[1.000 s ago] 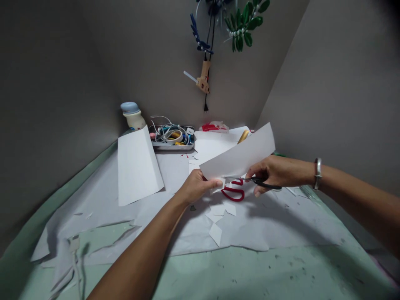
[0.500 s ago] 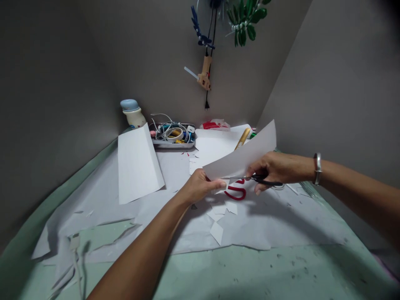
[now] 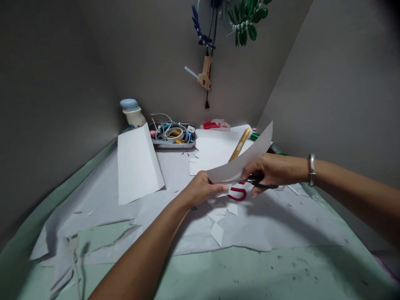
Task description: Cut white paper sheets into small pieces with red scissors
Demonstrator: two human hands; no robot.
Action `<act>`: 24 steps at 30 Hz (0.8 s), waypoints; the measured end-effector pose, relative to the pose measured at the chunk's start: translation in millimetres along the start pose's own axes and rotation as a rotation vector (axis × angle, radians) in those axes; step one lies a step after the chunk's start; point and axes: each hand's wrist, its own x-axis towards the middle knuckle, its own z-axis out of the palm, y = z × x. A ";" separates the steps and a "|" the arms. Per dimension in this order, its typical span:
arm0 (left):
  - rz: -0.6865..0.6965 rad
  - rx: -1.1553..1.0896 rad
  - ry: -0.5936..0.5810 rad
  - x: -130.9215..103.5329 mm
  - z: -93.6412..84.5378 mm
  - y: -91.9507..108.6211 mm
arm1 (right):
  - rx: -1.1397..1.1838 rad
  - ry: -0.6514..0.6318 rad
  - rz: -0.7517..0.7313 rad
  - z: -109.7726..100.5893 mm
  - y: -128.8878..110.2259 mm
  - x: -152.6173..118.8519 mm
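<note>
White paper point(image 3: 236, 167) is pinched in the left hand point(image 3: 202, 188), while the right hand point(image 3: 265, 167) grips black-handled scissors point(image 3: 257, 181).

Dim, flat exposure. Left wall point(image 3: 46, 83) was darkest; top-right corner vignetted to black. Light read as overhead, slightly left: USB cable point(image 3: 73, 242) and left forearm point(image 3: 150, 237) shadowed rightward, right forearm point(image 3: 353, 187) threw a broad soft shadow onto the counter point(image 3: 246, 275). Bracelet point(image 3: 311, 170) had a small glint. Scissors point(image 3: 258, 182) looked soft. Wide-angle stretch was strongest toward the edges.
</note>
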 end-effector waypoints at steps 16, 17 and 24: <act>-0.024 0.056 -0.055 0.2 0.2 0.2 | -0.044 -0.013 0.006 6.1 -8.7 10.6; -0.024 0.053 -0.055 0.1 0.6 0.3 | -0.039 -0.013 0.007 5.8 -9.3 10.8; -0.051 0.088 -0.042 0.1 1.2 -3.1 | -0.072 -0.007 0.044 3.1 -16.3 10.7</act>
